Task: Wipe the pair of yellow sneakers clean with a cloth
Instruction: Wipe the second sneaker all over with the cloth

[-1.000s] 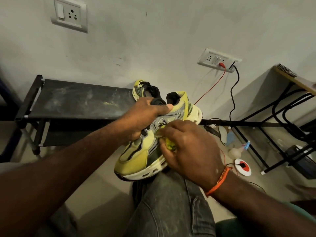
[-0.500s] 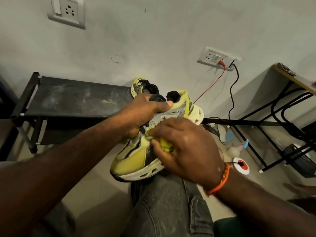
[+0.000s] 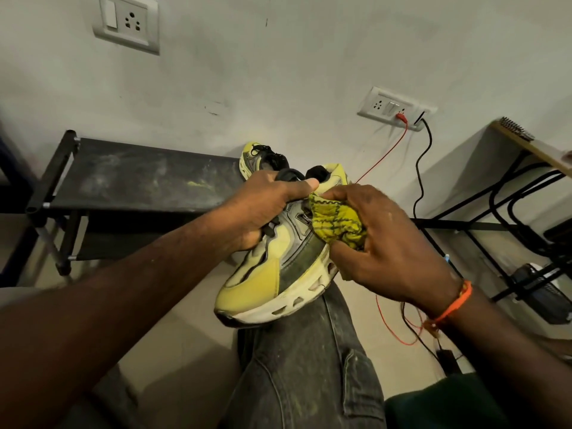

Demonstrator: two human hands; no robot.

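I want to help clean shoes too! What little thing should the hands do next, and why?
Probably rub the cloth down along the shoe, toward the dark smudged band on its side. The right hand holds the bunched cloth against the shoe's upper side, the left hand grips its top to steady it, and that band looks dirty.

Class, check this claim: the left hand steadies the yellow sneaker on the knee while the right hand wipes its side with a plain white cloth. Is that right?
Not quite. The head view shows the cloth in the right hand is yellow with dark stitching, not plain white. The left hand does steady the yellow sneaker on the knee.
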